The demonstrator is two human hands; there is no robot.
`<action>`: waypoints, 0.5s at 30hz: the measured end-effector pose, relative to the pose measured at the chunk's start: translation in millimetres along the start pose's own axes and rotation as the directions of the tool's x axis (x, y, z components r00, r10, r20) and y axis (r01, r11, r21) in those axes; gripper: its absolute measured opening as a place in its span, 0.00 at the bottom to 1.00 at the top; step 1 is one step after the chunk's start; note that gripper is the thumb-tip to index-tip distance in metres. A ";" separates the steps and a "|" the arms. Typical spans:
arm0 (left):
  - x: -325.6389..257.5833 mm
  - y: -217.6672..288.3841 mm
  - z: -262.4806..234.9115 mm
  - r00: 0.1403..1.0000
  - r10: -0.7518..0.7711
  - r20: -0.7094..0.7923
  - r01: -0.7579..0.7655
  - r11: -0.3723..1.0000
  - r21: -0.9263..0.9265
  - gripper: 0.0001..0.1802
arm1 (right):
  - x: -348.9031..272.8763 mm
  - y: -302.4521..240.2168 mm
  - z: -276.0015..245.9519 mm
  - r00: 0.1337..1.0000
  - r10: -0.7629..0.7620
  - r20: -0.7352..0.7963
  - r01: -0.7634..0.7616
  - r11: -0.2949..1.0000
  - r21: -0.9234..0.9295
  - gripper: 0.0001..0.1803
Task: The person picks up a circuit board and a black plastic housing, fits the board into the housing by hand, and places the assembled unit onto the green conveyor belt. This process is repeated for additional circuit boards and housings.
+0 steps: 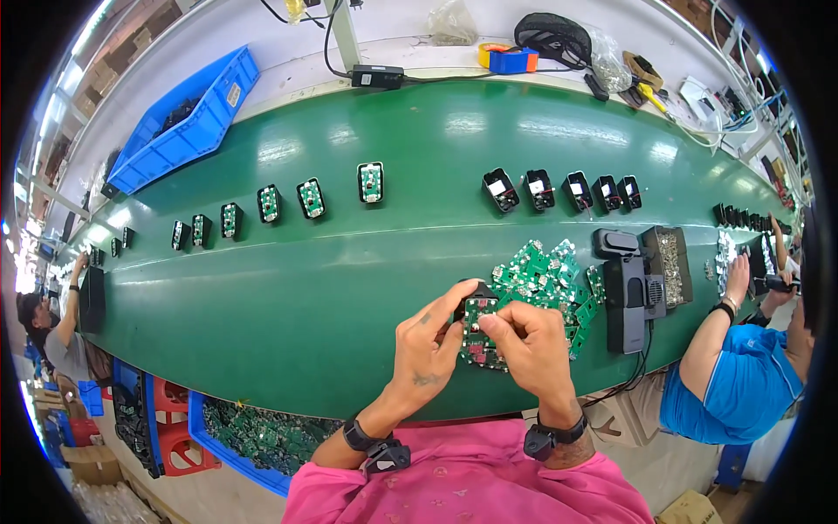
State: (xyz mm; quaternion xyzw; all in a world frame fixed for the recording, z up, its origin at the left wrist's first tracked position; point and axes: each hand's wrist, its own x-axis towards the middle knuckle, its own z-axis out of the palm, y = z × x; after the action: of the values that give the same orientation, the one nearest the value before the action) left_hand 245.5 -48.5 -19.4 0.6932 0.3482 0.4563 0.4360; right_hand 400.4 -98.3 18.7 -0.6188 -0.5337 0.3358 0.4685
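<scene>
Just above the near edge of the green table, my left hand (423, 345) is closed round a small black housing (470, 289). A green circuit board (477, 311) lies in the housing's opening, facing up. My right hand (534, 349) has its fingers bent, with the thumb pressed on the board; its fingertips are partly hidden. Right beside and behind both hands spreads a heap of loose green circuit boards (559, 279). Farther back on the right stands a row of several black housings (539, 189) with white parts and wires inside.
Black housings with green boards (370, 183) line the table's left half. A dark grey device (625, 301) and a box of small metal parts (670, 266) stand right of the heap. A blue bin (188, 122) sits far left. Co-workers sit at both ends, one in a blue shirt (742, 380).
</scene>
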 end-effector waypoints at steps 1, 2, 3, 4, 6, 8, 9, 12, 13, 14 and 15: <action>1.1 0.6 -2.4 0.998 -0.059 0.032 0.060 0.998 -0.030 0.30 | 1.4 0.5 1.5 1.000 0.003 -0.001 -0.003 1.000 0.001 0.12; 1.4 0.5 -4.9 0.991 -0.116 0.064 0.120 0.991 -0.058 0.30 | 2.5 1.7 3.2 0.999 0.044 -0.010 -0.044 0.998 0.040 0.13; 2.1 -0.6 -6.6 0.991 -0.115 0.064 0.118 0.991 -0.059 0.30 | 4.3 3.1 3.6 0.997 0.082 -0.017 -0.080 0.994 0.077 0.15; 2.8 -2.1 -8.4 0.977 -0.178 0.118 0.199 0.961 -0.194 0.28 | 6.0 5.5 3.2 0.997 0.080 -0.018 -0.078 0.994 0.075 0.15; 3.2 -1.5 -11.0 0.956 -0.234 0.179 0.282 0.905 -0.320 0.27 | 7.9 9.3 2.9 0.996 0.090 -0.022 -0.090 0.995 0.037 0.15; 3.2 3.4 -13.9 0.962 -0.203 0.181 0.259 0.886 -0.385 0.24 | 8.5 4.9 6.2 0.996 0.085 -0.031 -0.084 0.996 0.030 0.16; 3.7 3.4 -13.5 0.962 -0.204 0.182 0.260 0.885 -0.386 0.24 | 8.8 3.9 7.4 0.996 0.079 -0.043 -0.078 0.997 0.020 0.17; 6.7 4.6 -9.3 0.952 -0.278 0.127 0.304 0.902 -0.306 0.22 | 7.1 6.2 9.3 0.998 -0.022 -0.052 0.010 0.977 -0.214 0.12; 8.0 6.3 -7.9 0.949 -0.292 0.115 0.314 0.891 -0.327 0.19 | 7.9 8.3 11.2 0.998 -0.022 -0.052 0.011 0.977 -0.215 0.12; 8.8 8.3 -6.5 0.946 -0.306 0.104 0.322 0.880 -0.348 0.17 | 9.3 10.9 14.6 0.996 -0.033 -0.081 0.023 0.991 -0.128 0.09; 9.2 10.7 -5.4 0.947 -0.304 0.102 0.320 0.881 -0.349 0.17 | 10.7 11.9 17.1 0.993 -0.044 -0.111 0.039 0.998 -0.042 0.12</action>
State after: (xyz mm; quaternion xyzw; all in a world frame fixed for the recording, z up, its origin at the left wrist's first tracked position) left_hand 244.5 -42.9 -5.4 0.5461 0.3556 0.4209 0.6310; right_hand 391.1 -83.9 2.7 -0.6344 -0.5260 0.2802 0.4922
